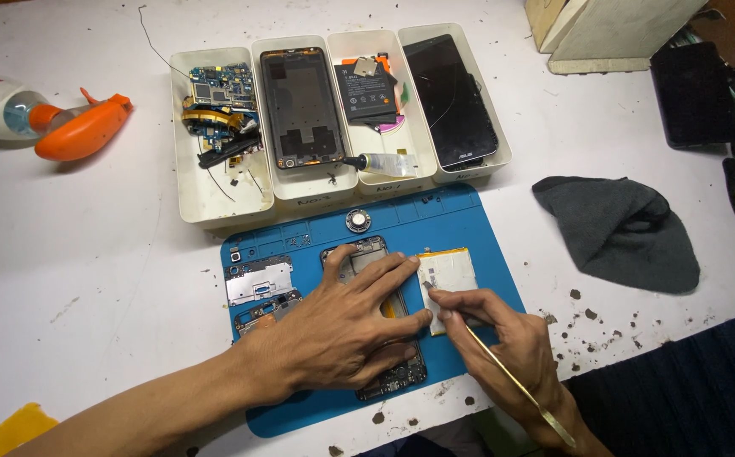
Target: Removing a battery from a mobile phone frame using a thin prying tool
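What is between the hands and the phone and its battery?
Nothing visible. The left hand lies flat on the opened phone, and the right hand touches the battery beside it, holding a thin metal tool whose tip meets the battery's edge.

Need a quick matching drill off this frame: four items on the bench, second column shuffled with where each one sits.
Items:
1. spray bottle
2. grey cloth
3. phone battery
4. cracked screen panel

Places:
A. in the rightmost white tray
B. on the blue mat, under the right hand's fingertips
C. lying on its side at the table's far left
D. on the table to the right of the mat

Pairs: 1-C, 2-D, 3-B, 4-A
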